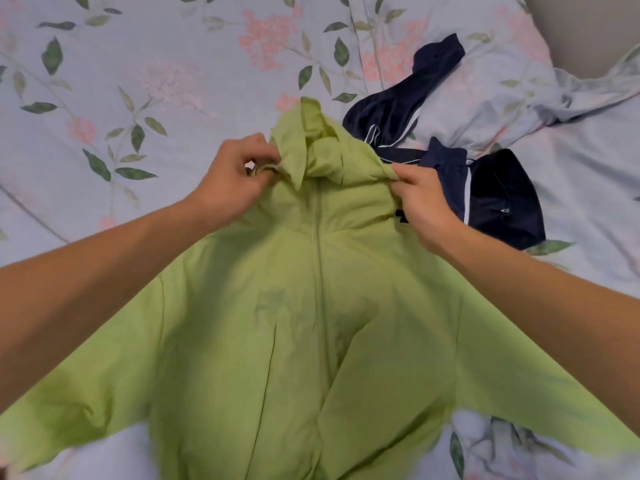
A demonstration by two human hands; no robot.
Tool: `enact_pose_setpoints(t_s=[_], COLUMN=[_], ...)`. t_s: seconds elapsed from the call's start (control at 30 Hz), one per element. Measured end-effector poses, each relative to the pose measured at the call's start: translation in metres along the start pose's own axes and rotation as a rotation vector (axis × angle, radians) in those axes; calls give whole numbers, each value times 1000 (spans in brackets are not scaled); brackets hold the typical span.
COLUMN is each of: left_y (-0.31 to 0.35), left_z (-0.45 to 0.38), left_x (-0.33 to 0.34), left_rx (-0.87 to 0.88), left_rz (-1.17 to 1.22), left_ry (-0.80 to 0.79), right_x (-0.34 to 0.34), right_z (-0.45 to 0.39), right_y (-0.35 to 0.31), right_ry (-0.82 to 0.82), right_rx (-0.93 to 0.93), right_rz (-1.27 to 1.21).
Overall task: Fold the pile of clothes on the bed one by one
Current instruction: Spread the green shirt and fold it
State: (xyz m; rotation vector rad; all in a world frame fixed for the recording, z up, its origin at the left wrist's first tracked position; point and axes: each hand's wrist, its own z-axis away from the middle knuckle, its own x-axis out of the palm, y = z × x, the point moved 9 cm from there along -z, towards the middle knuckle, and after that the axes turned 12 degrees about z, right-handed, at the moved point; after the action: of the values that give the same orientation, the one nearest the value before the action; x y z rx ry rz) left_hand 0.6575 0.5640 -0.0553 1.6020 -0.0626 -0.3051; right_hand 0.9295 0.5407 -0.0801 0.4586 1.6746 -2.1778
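A light green zip jacket (311,323) lies spread on the bed with its front up, sleeves running out to both lower corners. Its hood is bunched at the far end. My left hand (232,178) pinches the fabric at the left side of the hood and collar. My right hand (426,206) pinches the right side of the collar. A dark navy garment (485,188) with white stripes lies crumpled just right of the hood, partly under the jacket's edge and my right hand.
The bed is covered by a pale blue floral sheet (138,81). A matching pillow or bunched duvet (519,74) lies at the far right. A grey wall or headboard (588,26) shows in the top right corner.
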Motion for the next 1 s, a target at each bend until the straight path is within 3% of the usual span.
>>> enact_pose_setpoints(t_s=[0.2,0.27,0.37,0.43,0.5,0.63,0.73,0.8,0.87,1.0], left_y=[-51,-61,-46,-24,-5,2,-45,-77,-83,-32], left_z=[89,94,92,93,97,112,122,127,131,144], left_x=[2,-2,-3,1,13,57,66,57,56,94], left_rx=[-12,-78,-111,-13,105,348,199,-25,-140,-16], left_rz=[-330,-355,-346,-460,-636,-888,-1120,-1267,-1293,-1146], left_ry=[-281,-244,-116,-72,-125,-444,-563,-541,-488,-343], right_x=[8,8,2,6,25,90,108,99,91,50], right_z=[68,76,77,86,104,132,119,104,104,136], right_y=[58,71,59,33,5,6,49,73,82,81], right_ry=[-178,-190,-40,51,51,-178,-244,-237,-226,-152], right_rx=[-298,-288,-213,-239,-358,-562,-542,-420,-364,-337], right_rz=[621,697,712,708,689,901,1203,1280,1288,1208])
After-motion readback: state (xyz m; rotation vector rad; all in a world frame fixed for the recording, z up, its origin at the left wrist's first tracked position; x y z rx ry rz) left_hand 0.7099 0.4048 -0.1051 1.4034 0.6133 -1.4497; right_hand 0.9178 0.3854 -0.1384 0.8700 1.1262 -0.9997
